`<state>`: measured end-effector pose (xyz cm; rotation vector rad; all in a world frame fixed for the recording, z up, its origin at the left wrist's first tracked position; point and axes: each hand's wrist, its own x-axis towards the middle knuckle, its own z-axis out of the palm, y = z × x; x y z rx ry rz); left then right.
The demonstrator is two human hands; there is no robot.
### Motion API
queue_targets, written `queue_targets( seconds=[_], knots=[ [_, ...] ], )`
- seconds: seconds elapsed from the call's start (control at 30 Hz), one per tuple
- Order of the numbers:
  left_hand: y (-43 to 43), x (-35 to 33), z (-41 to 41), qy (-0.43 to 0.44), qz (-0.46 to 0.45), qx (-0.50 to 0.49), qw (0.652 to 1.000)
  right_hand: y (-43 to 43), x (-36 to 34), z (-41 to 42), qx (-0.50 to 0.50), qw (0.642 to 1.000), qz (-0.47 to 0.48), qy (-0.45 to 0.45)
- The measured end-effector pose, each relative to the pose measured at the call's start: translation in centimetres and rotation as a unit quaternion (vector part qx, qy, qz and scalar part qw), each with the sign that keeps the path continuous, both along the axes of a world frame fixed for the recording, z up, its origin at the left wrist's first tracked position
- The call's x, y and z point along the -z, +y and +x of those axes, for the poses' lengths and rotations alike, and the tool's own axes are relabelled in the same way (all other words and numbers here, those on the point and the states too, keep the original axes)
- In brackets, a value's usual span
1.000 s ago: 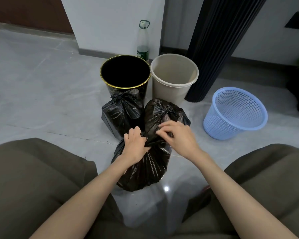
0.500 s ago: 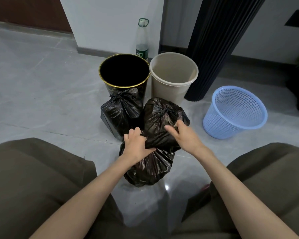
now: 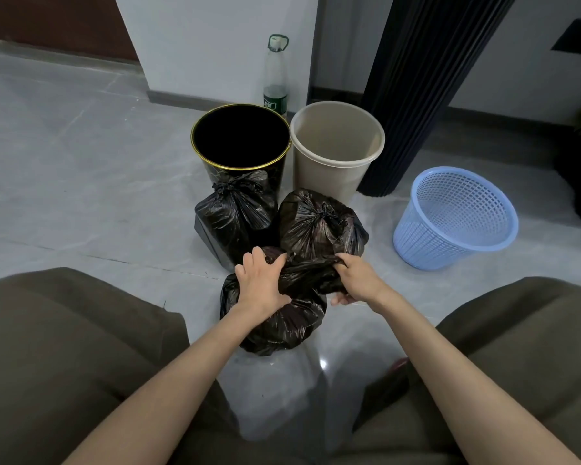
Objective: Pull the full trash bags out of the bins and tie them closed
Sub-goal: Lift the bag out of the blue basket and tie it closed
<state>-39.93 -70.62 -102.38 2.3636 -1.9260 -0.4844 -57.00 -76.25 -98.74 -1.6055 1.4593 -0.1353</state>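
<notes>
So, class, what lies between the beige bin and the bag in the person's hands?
A tied black bag, between the beige bin and held bag; the head view shows it.

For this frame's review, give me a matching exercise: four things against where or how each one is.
1 bottle
2 blue basket
3 nearest bag
4 black bin

A held by left hand and right hand
B gold rim
C standing by the white wall
D farthest right of the four

Pairs: 1-C, 2-D, 3-A, 4-B.
</notes>
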Motion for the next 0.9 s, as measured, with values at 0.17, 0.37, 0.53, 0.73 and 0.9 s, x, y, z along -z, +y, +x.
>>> queue_targets(
  seconds=[0.17,0.37,0.53,0.73,0.9],
  knots=[
    [-0.3,-0.5,0.0,0.067,0.049,0.021,0.996,-0.3,-1.2,1.6,0.010,0.995,-0.035,-0.092],
    [-0.1,-1.3,-0.8,0.162,0.070,-0.012,0.984,0.0,-2.3,2.1,-0.046,0.990,0.008,-0.132],
    [-0.3,-0.6,-1.2,0.187,0.017,-0.097,0.977,-0.2,-3.0,2.3,-0.039,0.983,0.046,-0.172],
    [-0.9,-0.2,-0.8,0.157,-0.006,-0.085,0.984,-0.4,-2.7,2.1,0.132,0.928,0.143,-0.317],
    [-0.7,-0.8,-0.3,0.109,-0.065,0.003,0.992,-1.5,-2.4,0.7,0.338,0.840,0.228,-0.359]
  ],
)
